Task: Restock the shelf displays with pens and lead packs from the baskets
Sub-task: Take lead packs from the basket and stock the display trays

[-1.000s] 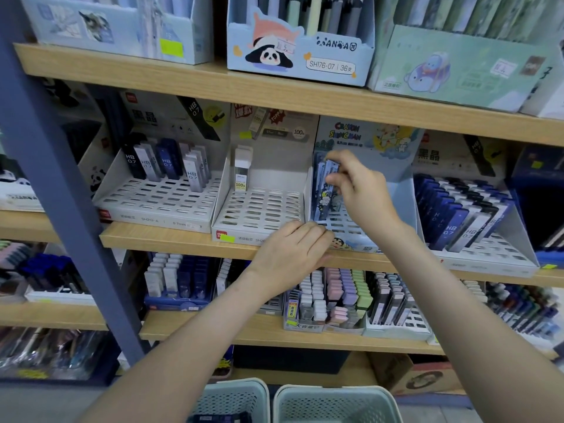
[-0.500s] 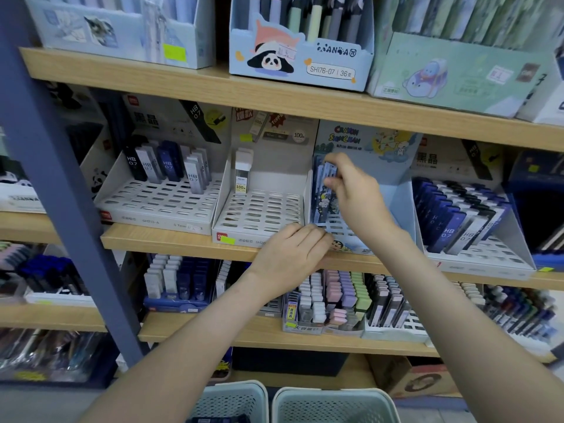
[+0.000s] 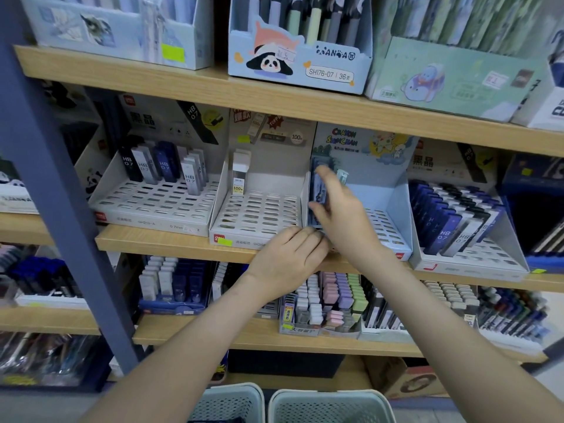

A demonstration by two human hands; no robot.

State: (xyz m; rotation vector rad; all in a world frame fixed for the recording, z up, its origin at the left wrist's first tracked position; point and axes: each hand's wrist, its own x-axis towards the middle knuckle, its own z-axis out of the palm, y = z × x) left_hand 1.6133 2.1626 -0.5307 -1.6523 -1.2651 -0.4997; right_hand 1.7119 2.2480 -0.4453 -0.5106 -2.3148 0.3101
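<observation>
Packs (image 3: 314, 193) stand upright against the left wall of the cartoon tray (image 3: 396, 206). Right hand (image 3: 338, 215) has let go of their tops and dropped lower, its fingers now loosely spread beside them and gripping nothing, so this batch looks seated. Left hand (image 3: 290, 257) stays flat on the tray's front lip, holding nothing. Slots to the right lie bare, and the shelf board above leaves little headroom. Baskets (image 3: 329, 407) sit below.
</observation>
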